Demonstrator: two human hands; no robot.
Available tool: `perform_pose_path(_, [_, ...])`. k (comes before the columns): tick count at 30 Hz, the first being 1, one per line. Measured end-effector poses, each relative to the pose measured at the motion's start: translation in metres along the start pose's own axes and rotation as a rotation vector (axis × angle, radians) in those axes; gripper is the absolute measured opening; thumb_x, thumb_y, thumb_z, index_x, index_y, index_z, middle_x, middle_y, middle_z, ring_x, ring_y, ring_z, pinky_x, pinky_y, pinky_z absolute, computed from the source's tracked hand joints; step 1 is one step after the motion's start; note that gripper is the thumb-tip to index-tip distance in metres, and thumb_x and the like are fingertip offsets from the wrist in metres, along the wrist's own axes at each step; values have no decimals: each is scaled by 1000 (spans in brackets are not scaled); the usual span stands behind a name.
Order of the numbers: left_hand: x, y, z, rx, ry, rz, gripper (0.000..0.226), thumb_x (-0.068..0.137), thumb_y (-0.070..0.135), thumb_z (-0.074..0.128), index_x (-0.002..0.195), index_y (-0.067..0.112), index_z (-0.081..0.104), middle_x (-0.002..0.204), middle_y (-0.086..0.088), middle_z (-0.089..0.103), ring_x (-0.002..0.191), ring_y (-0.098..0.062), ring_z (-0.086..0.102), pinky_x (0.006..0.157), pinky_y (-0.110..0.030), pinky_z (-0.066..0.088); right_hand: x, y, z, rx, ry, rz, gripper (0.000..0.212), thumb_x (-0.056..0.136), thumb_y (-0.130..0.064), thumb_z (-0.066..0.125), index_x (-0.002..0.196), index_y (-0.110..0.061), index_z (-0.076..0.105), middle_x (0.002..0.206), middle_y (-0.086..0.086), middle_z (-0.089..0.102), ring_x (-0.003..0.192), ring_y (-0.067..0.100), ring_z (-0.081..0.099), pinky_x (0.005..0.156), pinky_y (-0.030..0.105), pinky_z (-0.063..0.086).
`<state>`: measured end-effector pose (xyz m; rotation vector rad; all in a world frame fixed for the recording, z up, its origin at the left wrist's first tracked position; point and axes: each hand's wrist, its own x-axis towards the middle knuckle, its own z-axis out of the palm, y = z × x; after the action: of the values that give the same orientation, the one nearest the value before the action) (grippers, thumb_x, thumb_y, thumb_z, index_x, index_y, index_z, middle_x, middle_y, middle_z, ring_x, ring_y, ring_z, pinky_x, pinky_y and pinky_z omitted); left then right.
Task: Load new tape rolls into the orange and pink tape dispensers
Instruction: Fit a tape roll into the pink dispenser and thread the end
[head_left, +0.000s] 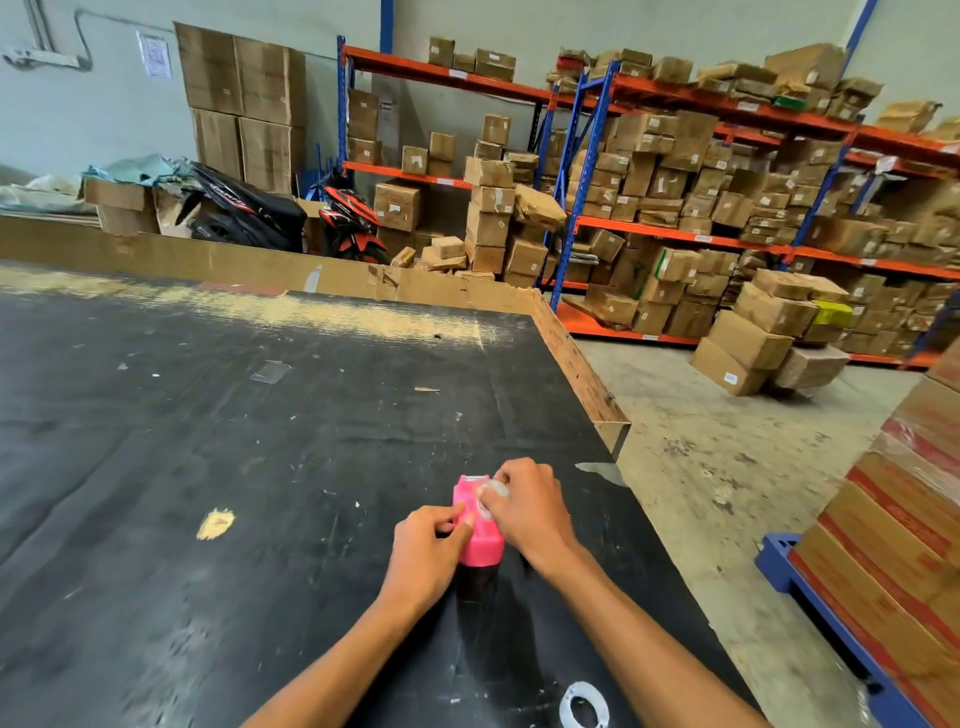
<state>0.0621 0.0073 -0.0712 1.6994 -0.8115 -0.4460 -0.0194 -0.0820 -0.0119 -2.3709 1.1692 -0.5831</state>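
Behind everything stand tall blue-and-orange steel warehouse racks (675, 228) packed with brown cardboard cartons, with a red-and-black scooter (343, 218) parked near their left end. In front of them spreads the wide, scuffed black counter (208, 441), edged along its far and right sides by a low cardboard rim and dusted with pale scraps and a yellowish patch. To the right of the counter, on the grey concrete floor, a stack of red-printed brown cartons (904, 540) sits on a blue plastic pallet (810, 587). Near the counter's right front, the bright pink plastic tape dispenser (480, 540) stands on the surface: a small blocky body with a rounded lower end toward the person and a pale strip at its far top edge. The left hand (426, 556) presses against the dispenser's left side, thumb and fingers closed around that flank in a steadying grip. The right hand (530, 506) lies over the dispenser's upper right part, its fingers pinched together on a small clear tape roll (491, 496) that sits against the top of the pink body, just beside the left thumb. So the dispenser lies between the two hands, touched by both. Closest to the person, at the counter's front edge, a larger translucent ring of clear tape (584, 704) lies flat, well apart from both hands.
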Motion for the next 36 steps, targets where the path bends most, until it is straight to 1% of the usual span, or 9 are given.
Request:
perform_pose_path(3, [-1, -2, 1, -16, 23, -7, 20, 89, 14, 61, 105, 9, 72, 89, -6, 75, 72, -4, 64, 62, -1, 46, 0, -6, 4, -29, 1, -37, 16, 79, -18, 58, 83, -4, 66, 89, 15, 70, 86, 35, 62, 68, 37, 48])
perform_pose_path(5, [-1, -4, 1, -14, 18, -20, 26, 90, 11, 56, 112, 10, 69, 95, -2, 72, 75, 2, 61, 62, 4, 41, -2, -8, 6, -38, -13, -44, 16, 82, -18, 56, 76, -5, 64, 79, 12, 67, 78, 33, 60, 64, 34, 44])
perform_pose_path(7, [0, -5, -1, 6, 2, -19, 30, 89, 9, 53, 114, 11, 69, 94, 1, 70, 75, 1, 60, 64, 2, 42, -2, -8, 4, -19, -50, -38, 23, 85, -18, 52, 71, -5, 65, 70, 10, 64, 72, 32, 60, 64, 36, 49])
perform_pose_path(11, [2, -4, -4, 0, -10, -29, 30, 89, 10, 56, 117, 9, 68, 108, -3, 70, 96, -16, 66, 87, -20, 50, 2, -3, -5, -11, -103, -69, 22, 87, -17, 54, 86, -10, 75, 90, 14, 75, 89, 35, 66, 79, 42, 55])
perform_pose_path(17, [1, -9, -2, -10, 7, -7, 29, 90, 11, 58, 117, 9, 67, 96, 2, 67, 80, 5, 59, 65, 6, 40, 2, 6, -1, 52, -157, -59, 18, 83, -20, 61, 79, -8, 74, 83, 16, 73, 91, 35, 62, 78, 42, 54])
perform_pose_path(21, [0, -9, -1, -31, 23, -5, 28, 91, 11, 59, 117, 8, 66, 95, 1, 67, 79, 5, 59, 64, 6, 41, 2, 13, 4, 99, -132, -41, 16, 77, -16, 68, 61, -13, 68, 69, 6, 70, 76, 24, 64, 69, 41, 52])
perform_pose_path(23, [-1, -9, 0, -32, 29, 0, 28, 91, 12, 59, 117, 8, 66, 95, 2, 67, 79, 5, 60, 64, 5, 41, 3, 16, 6, 139, -148, -53, 13, 75, -14, 70, 63, -10, 70, 65, 5, 69, 68, 20, 64, 71, 41, 53])
perform_pose_path(30, [-1, -10, 0, -9, 30, 6, 28, 91, 11, 59, 117, 10, 66, 100, -3, 70, 85, -8, 65, 67, -3, 47, 1, 25, 5, 70, -181, -179, 25, 82, -24, 63, 67, -6, 72, 77, 19, 67, 77, 34, 60, 68, 41, 46])
perform_pose_path(36, [-2, -10, -1, 2, 15, 22, 28, 91, 11, 58, 119, 10, 65, 104, -7, 70, 88, -12, 64, 69, 0, 46, 15, 21, -7, 40, -217, -176, 9, 77, -21, 71, 72, -16, 66, 80, 5, 69, 81, 23, 63, 77, 42, 52])
